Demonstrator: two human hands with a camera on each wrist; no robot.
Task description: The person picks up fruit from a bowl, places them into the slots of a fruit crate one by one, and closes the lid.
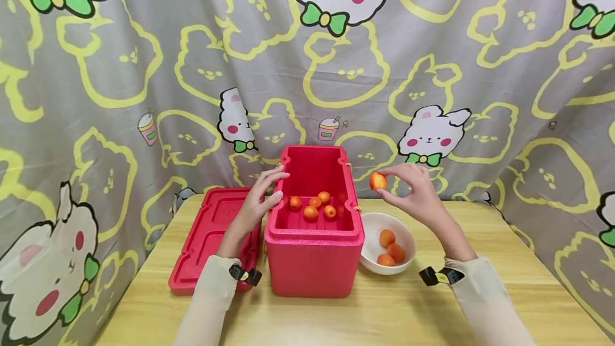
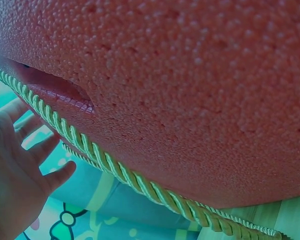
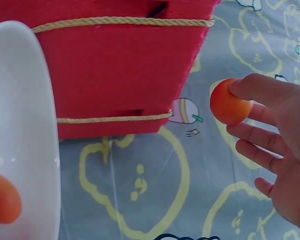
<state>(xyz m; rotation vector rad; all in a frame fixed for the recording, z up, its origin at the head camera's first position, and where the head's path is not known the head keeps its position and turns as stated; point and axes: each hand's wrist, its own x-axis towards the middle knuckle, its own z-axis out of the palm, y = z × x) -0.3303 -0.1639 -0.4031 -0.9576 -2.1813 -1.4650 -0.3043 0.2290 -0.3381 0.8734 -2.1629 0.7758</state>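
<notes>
A small round orange fruit (image 1: 377,181), apricot-like, is pinched between the thumb and fingertips of my right hand (image 1: 419,194). This hand is raised above and behind the white bowl (image 1: 371,236), to the right of the red foam box (image 1: 314,268). Several similar fruits (image 1: 310,213) lie on the floor of the box. Three more fruits (image 1: 396,252) sit in the bowl. My left hand (image 1: 255,204) is at the box's left rim with loosely spread fingers and grips nothing. In the left wrist view, its fingers extend beside the box wall and a twisted rope (image 2: 110,162).
Left of the box, a red foam lid (image 1: 216,218) lies flat on the wooden table (image 1: 432,308). Rope handles (image 3: 125,21) run along the box's side. A grey curtain (image 1: 269,68) with cartoon rabbits hangs behind the table and at both sides.
</notes>
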